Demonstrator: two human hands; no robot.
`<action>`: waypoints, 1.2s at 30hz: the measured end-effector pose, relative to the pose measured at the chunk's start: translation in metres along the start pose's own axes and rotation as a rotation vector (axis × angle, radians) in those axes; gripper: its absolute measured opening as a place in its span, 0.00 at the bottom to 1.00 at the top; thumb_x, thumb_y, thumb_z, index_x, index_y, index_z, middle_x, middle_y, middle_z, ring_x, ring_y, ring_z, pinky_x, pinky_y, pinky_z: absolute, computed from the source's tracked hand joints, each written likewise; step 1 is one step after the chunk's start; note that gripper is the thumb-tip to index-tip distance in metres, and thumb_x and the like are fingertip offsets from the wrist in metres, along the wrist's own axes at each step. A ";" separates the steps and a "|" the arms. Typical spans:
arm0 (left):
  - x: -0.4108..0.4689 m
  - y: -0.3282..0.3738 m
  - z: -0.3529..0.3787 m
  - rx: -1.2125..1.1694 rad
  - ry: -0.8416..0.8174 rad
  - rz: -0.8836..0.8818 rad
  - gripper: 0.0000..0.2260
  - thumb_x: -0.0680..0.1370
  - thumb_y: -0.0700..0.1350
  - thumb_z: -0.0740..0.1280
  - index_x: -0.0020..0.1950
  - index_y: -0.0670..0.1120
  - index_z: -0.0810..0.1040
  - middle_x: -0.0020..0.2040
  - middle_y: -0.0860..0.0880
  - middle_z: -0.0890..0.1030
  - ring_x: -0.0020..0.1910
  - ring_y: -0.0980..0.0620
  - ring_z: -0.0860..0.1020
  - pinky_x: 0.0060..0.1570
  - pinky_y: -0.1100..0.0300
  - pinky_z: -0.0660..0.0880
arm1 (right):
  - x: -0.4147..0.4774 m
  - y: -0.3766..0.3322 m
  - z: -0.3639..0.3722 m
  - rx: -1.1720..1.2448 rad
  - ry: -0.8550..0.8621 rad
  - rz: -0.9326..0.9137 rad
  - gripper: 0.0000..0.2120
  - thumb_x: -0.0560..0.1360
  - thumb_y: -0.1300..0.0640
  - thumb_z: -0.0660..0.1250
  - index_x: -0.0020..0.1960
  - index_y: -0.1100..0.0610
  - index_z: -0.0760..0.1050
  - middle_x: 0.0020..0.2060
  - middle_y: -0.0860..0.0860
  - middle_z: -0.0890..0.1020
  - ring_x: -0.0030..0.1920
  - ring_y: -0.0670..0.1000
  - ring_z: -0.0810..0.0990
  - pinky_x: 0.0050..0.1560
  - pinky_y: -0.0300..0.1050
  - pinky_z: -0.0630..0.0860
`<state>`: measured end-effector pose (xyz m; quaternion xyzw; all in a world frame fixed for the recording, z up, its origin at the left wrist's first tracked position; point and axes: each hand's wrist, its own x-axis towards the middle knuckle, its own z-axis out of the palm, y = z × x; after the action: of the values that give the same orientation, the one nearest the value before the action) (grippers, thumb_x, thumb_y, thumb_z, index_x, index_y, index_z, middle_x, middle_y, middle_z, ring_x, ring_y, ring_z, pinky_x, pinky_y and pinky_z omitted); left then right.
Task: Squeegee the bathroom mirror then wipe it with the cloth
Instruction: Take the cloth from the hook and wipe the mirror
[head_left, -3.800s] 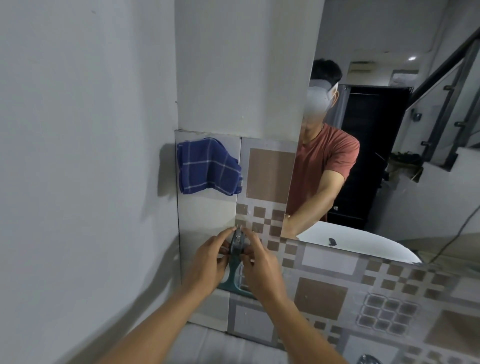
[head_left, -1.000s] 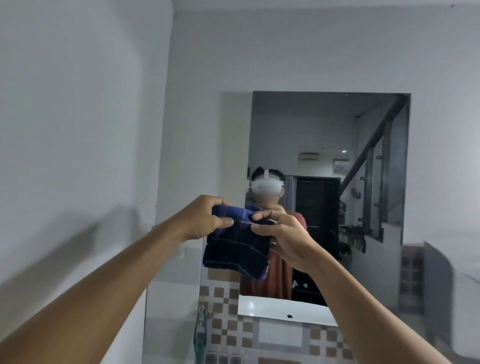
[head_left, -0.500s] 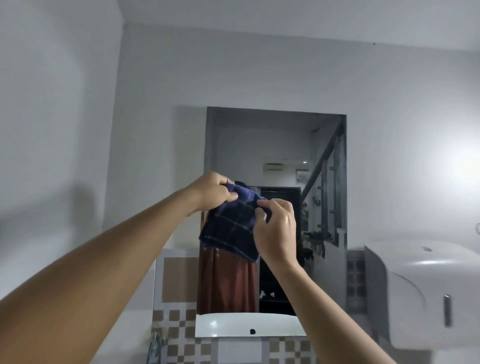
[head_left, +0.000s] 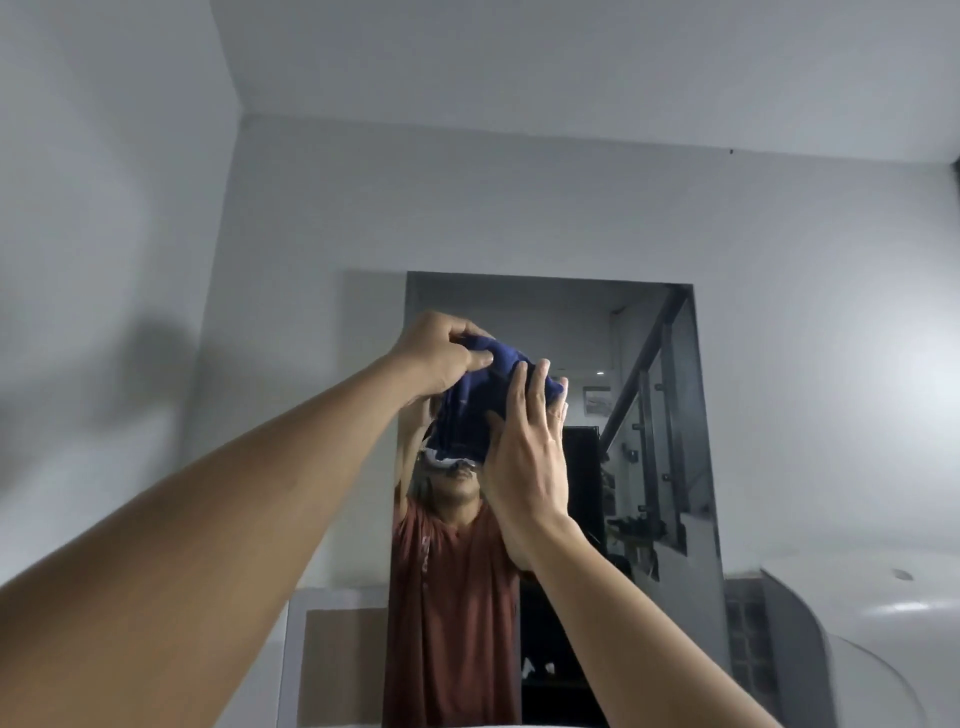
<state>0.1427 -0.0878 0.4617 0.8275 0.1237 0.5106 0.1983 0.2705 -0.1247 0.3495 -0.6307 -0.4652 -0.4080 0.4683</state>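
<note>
The tall bathroom mirror (head_left: 644, 467) hangs on the white wall ahead. A dark blue checked cloth (head_left: 467, 415) is bunched up in front of its upper left part. My left hand (head_left: 441, 358) grips the top of the cloth with fingers curled over it. My right hand (head_left: 524, 452) is pressed against the cloth's right side, fingers extended upward around it. Whether the cloth touches the glass I cannot tell. The squeegee is out of view. The mirror reflects a person in a red shirt.
A white wall-mounted dispenser (head_left: 872, 639) sticks out at the lower right beside the mirror. Patterned tiles (head_left: 337, 660) run below the mirror on the left. A side wall (head_left: 104, 260) stands close on the left.
Both hands have raised the cloth higher toward the mirror's top and bunched it tighter. The view has tilted upward. Much earlier, the cloth hung on the wall while both hands held the squeegee.
</note>
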 end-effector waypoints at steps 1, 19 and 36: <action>0.004 -0.006 0.000 -0.029 0.047 0.004 0.10 0.76 0.40 0.73 0.57 0.47 0.84 0.52 0.50 0.85 0.54 0.50 0.82 0.61 0.55 0.77 | 0.011 0.004 0.003 -0.042 -0.001 -0.028 0.39 0.80 0.62 0.65 0.82 0.61 0.45 0.82 0.61 0.48 0.79 0.70 0.43 0.79 0.64 0.53; -0.075 -0.139 0.065 0.707 0.246 0.366 0.29 0.78 0.53 0.67 0.77 0.44 0.66 0.76 0.46 0.67 0.77 0.48 0.64 0.71 0.52 0.70 | 0.070 0.014 0.001 -0.259 -0.055 -0.268 0.27 0.83 0.54 0.57 0.80 0.58 0.57 0.80 0.61 0.59 0.80 0.66 0.50 0.79 0.60 0.43; -0.075 -0.157 0.069 0.778 0.201 0.380 0.32 0.81 0.60 0.60 0.80 0.45 0.61 0.80 0.44 0.61 0.81 0.49 0.55 0.75 0.63 0.51 | 0.129 -0.040 0.017 -0.357 -0.045 -0.294 0.28 0.85 0.48 0.49 0.82 0.56 0.47 0.81 0.63 0.46 0.80 0.66 0.41 0.78 0.69 0.40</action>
<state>0.1706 0.0076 0.3032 0.7947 0.1708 0.5314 -0.2384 0.2632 -0.0768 0.4768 -0.6378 -0.4828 -0.5336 0.2745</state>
